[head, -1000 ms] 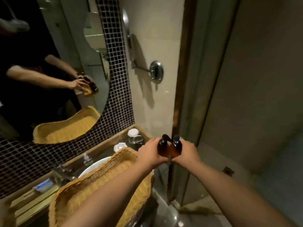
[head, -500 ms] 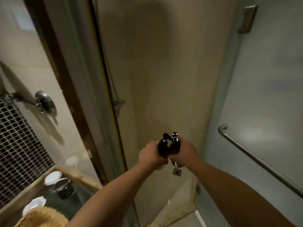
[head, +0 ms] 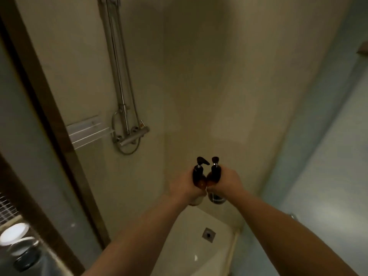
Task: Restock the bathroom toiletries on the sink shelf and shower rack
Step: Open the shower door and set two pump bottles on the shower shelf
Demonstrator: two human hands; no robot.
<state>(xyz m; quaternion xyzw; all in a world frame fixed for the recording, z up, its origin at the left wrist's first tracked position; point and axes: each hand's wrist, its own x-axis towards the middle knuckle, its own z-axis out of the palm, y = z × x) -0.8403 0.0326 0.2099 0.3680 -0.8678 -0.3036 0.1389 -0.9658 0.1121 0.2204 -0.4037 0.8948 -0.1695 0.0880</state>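
Note:
My left hand [head: 186, 186] is closed around an amber pump bottle [head: 199, 177] with a black pump head. My right hand [head: 227, 182] holds a second amber pump bottle [head: 215, 174], also with a black pump. The two bottles stand upright and touch each other, held out in front of me at arm's length inside the shower stall. A clear shower rack [head: 87, 132] is fixed to the left wall, up and to the left of the bottles, and it looks bare. Beside it hangs the chrome shower mixer [head: 132, 136] with its riser pipe.
A dark wooden door frame [head: 49, 120] runs down the left side. Beyond it, at bottom left, sit a white round lid [head: 14, 233] and dark cups [head: 25, 259] on the sink counter. A floor drain [head: 208, 234] lies below my hands. A glass panel [head: 328, 156] stands on the right.
My view has swung right from the sink and wicker basket into the shower stall. Both hands still carry the two bottles together, and the rack and mixer have come into sight.

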